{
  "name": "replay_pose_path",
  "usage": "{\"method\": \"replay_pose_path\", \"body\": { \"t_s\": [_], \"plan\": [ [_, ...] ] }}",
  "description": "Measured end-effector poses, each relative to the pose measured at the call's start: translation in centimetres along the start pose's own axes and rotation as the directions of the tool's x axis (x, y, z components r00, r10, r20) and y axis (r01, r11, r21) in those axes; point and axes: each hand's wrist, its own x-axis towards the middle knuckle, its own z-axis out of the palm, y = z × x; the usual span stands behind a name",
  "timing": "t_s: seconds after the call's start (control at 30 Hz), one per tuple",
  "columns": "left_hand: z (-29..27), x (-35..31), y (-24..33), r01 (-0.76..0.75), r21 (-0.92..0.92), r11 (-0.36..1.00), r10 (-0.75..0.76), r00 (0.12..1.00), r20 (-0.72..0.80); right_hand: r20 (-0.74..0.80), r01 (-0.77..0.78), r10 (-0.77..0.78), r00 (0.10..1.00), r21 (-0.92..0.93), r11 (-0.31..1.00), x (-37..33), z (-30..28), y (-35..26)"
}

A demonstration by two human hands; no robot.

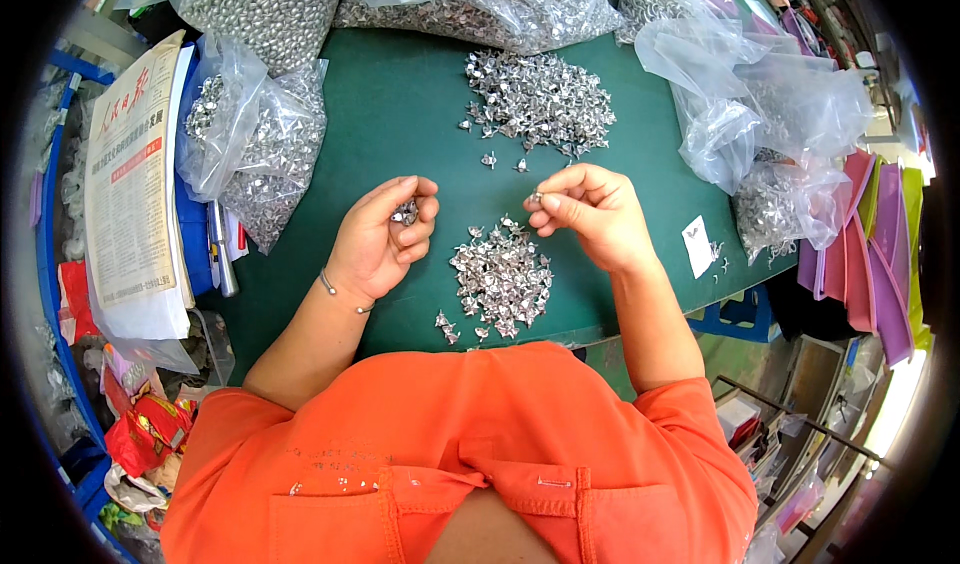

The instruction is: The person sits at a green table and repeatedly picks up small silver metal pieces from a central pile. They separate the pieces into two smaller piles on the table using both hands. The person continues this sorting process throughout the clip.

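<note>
In the curled fingers of my left hand (385, 229) lie several small silver metal pieces (405, 213). My right hand (597, 214) pinches one small metal piece (536, 198) between thumb and fingertips, above the green table. Between my forearms, close to my body, is a loose pile of shiny metal pieces (502, 277). A larger pile of similar pieces (540, 102) lies farther away, beyond my right hand, with two strays (489, 161) on its near side. The exact shape of the held pieces is too small to make out.
Clear plastic bags of metal parts (500, 9) line the far edge, with others at left (270, 144) and right (785, 204). A newspaper (130, 184) lies far left, near a screwdriver-like tool (221, 249). A white card (698, 247) and coloured bins (870, 244) are at right.
</note>
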Motion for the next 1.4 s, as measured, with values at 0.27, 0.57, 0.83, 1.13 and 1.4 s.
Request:
{"method": "replay_pose_path", "body": {
  "t_s": [0.27,0.57,0.83,1.13,1.4],
  "plan": [
    [0.2,-0.1,0.1,0.0,0.02,1.0,0.0,1.0,-0.023,0.113,0.324,-0.523,0.844,-0.886,0.331,3.2,0.9,0.6],
    [0.2,-0.2,0.0,0.003,0.014,1.0,-0.003,1.0,-0.015,-0.118,0.046,-0.066,0.991,-0.161,0.986,1.7,0.1,1.1],
    [0.2,0.0,-0.1,0.004,0.036,0.999,-0.004,1.0,-0.015,-0.029,0.212,-0.21,0.977,0.163,0.964,-0.6,0.3,1.2],
    [-0.2,0.2,-0.2,-0.03,0.041,0.999,0.029,0.999,0.032,0.235,0.454,-0.423,0.875,-0.703,0.548,-4.0,2.5,0.5],
    [-0.2,0.0,-0.4,-0.041,0.081,0.996,0.039,0.999,0.025,0.447,0.546,-0.386,0.807,-0.814,0.197,-5.4,6.8,3.6]
  ]
}}
